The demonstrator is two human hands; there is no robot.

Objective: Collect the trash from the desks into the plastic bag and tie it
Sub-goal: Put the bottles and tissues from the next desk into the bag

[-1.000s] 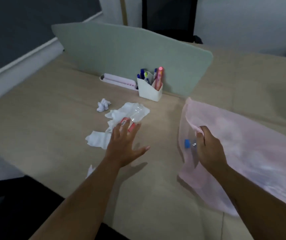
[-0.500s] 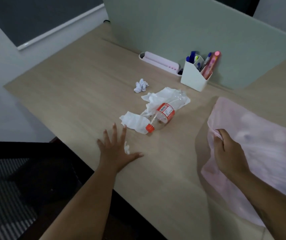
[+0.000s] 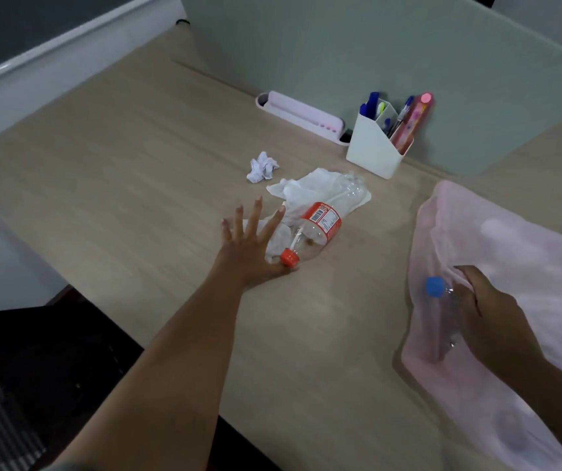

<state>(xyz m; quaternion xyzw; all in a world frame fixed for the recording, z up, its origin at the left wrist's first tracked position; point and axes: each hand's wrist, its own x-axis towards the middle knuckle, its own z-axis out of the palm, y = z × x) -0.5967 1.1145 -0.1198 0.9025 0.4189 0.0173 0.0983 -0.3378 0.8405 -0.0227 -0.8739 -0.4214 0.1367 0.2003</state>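
A clear plastic bottle (image 3: 320,226) with a red label and an orange cap lies on its side on white tissues (image 3: 310,192). My left hand (image 3: 249,246) has its fingers spread, just left of the bottle, its thumb by the orange cap. A small crumpled paper ball (image 3: 261,166) lies farther back. At the right, my right hand (image 3: 490,311) grips the edge of the pink plastic bag (image 3: 510,253), holding its mouth up. Inside the mouth a bottle with a blue cap (image 3: 435,287) shows.
A white pen holder (image 3: 374,151) with pens and a pale pink tray (image 3: 303,113) stand against the green desk divider (image 3: 374,56). The wooden desk (image 3: 119,171) ends at the left and near edges; a dark chair (image 3: 34,385) is below left.
My left hand moved forward and right from the desk's near edge to the orange-capped bottle. The bag's mouth opened more, showing the blue-capped bottle inside. The view moved closer.
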